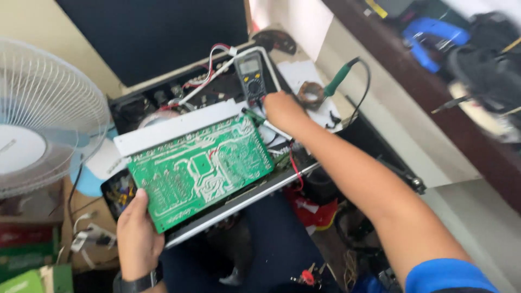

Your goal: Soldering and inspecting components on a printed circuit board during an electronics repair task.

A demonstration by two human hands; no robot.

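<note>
My left hand [138, 233] grips the lower left corner of a green circuit board [201, 168], tilted up out of an open black chassis [163, 103]; a white metal strip runs along the board's top edge. My right hand [282, 111] reaches across to the board's upper right corner and holds a thin probe or small tool [268, 123] that points down at the board. A grey multimeter [251, 76] with red and white leads lies on the chassis just beyond my right hand.
A white fan [38, 119] stands at the left. A green-handled soldering iron [339, 78] and a coil of solder [311, 93] lie on white paper to the right. A dark wooden shelf with a blue tool [429, 38] runs along the right. Boxes and cables sit lower left.
</note>
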